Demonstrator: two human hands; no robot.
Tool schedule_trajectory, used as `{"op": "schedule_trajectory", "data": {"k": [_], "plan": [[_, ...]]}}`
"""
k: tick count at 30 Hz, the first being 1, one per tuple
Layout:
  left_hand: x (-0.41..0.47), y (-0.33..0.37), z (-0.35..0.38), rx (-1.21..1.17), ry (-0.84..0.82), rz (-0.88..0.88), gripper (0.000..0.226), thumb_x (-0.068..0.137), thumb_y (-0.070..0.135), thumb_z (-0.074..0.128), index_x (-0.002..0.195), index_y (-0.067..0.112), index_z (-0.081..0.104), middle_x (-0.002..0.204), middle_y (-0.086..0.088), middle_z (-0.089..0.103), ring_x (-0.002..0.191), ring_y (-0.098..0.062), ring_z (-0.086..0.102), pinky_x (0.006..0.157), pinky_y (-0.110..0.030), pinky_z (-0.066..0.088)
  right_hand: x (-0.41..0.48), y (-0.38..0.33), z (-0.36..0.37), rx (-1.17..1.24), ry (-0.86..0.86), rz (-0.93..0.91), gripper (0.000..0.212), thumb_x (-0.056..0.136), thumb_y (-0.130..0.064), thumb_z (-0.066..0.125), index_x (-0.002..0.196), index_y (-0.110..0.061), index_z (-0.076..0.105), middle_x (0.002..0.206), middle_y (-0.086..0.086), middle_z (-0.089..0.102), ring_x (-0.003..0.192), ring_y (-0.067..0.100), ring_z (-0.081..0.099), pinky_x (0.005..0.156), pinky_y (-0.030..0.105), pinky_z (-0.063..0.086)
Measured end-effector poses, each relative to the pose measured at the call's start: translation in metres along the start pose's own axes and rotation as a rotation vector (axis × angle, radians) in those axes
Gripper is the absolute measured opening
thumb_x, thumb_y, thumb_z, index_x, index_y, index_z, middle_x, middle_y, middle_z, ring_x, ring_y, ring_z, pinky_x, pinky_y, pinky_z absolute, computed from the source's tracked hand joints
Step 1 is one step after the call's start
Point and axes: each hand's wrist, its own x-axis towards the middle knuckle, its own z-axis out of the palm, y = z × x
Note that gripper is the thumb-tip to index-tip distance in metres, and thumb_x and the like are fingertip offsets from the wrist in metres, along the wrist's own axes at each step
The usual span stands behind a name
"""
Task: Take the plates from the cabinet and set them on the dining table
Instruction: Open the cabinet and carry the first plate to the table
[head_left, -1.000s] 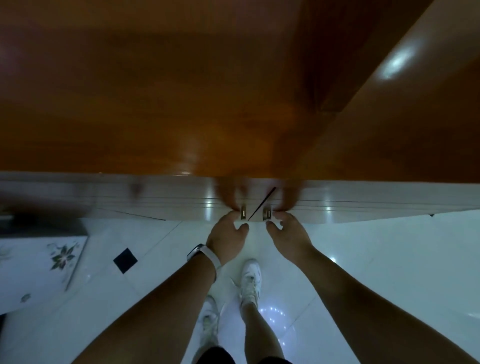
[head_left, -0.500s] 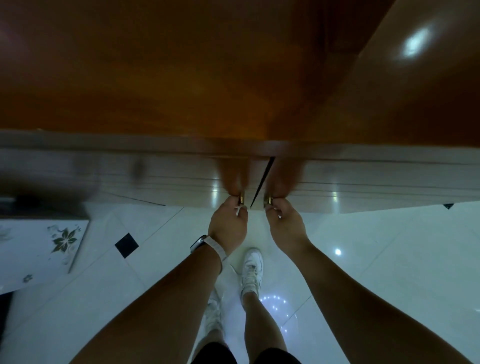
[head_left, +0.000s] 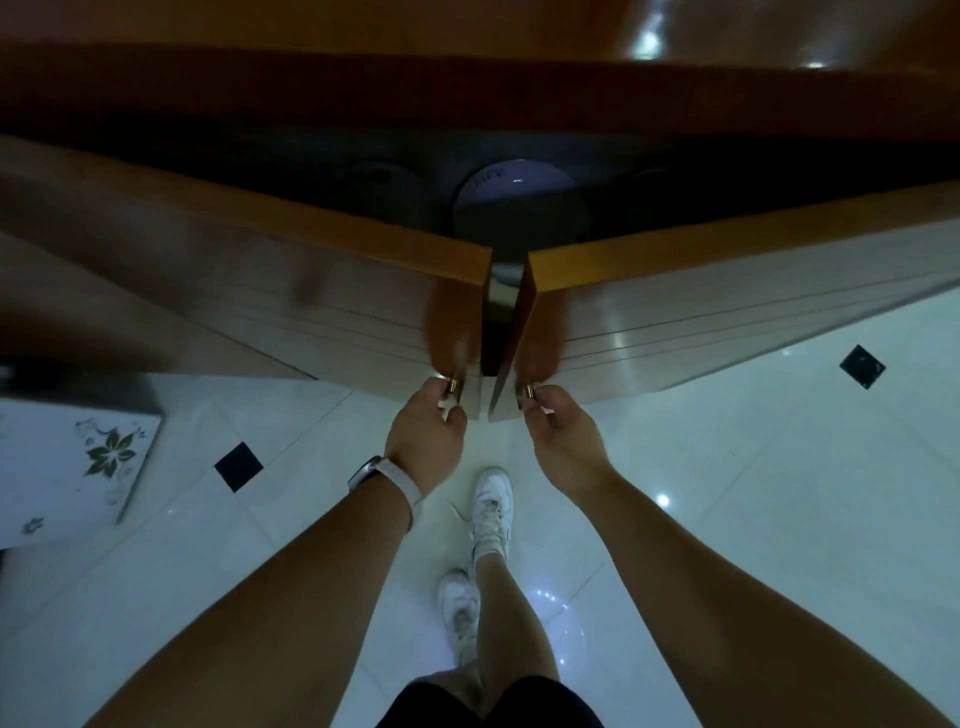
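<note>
A low wooden cabinet stands in front of me with both doors swung partly out. My left hand (head_left: 427, 435) pinches the small brass knob (head_left: 453, 386) of the left door (head_left: 270, 291). My right hand (head_left: 563, 436) pinches the brass knob (head_left: 528, 391) of the right door (head_left: 727, 296). Through the gap above the doors, a round white plate (head_left: 517, 200) shows in the dark interior. Darker round shapes lie to its left (head_left: 384, 195), too dim to identify.
The glossy wooden cabinet top (head_left: 467, 93) runs across the upper frame. A white box with a flower print (head_left: 67, 467) sits on the floor at the left. My feet in white shoes (head_left: 491, 512) stand on shiny white tiles with small black insets (head_left: 238, 466).
Both cabinet doors have swung outward toward me, from almost closed to partly open. The dark interior and a white plate have come into sight. My hands have stayed on the knobs.
</note>
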Motion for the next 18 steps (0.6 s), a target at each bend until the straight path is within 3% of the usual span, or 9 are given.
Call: {"op": "schedule_trajectory", "data": {"k": [6, 13, 18], "plan": [[-0.041, -0.025, -0.001, 0.048, 0.039, 0.027, 0.023, 0.089, 0.010, 0.051, 0.111, 0.014, 0.057, 0.090, -0.011, 0.064, 0.079, -0.029, 0.058, 0.069, -0.034, 0.047, -0.034, 0.023, -0.003, -0.099, 0.000, -0.004, 0.020, 0.096, -0.042, 0.044, 0.109, -0.032, 0.055, 0.087, -0.012, 0.060, 0.067, 0.004, 0.060, 0.053, 0.019, 0.039], [-0.078, -0.053, -0.007, 0.030, 0.032, -0.008, 0.024, 0.088, 0.015, 0.053, 0.112, 0.020, 0.053, 0.072, 0.002, 0.052, 0.073, -0.026, 0.055, 0.067, -0.030, 0.042, -0.075, 0.049, -0.008, -0.160, 0.023, 0.022, 0.011, 0.092, -0.049, 0.043, 0.100, -0.043, 0.047, 0.074, -0.013, 0.061, 0.054, 0.010, 0.061, 0.043, 0.020, 0.041], [-0.109, -0.075, -0.014, 0.035, 0.072, -0.036, 0.018, 0.086, 0.017, 0.058, 0.102, 0.022, 0.050, 0.082, -0.006, 0.058, 0.078, -0.029, 0.059, 0.070, -0.031, 0.044, -0.097, 0.063, -0.019, -0.231, 0.011, 0.011, 0.012, 0.091, -0.044, 0.047, 0.102, -0.039, 0.046, 0.073, -0.014, 0.060, 0.059, 0.008, 0.059, 0.046, 0.022, 0.037]]}}
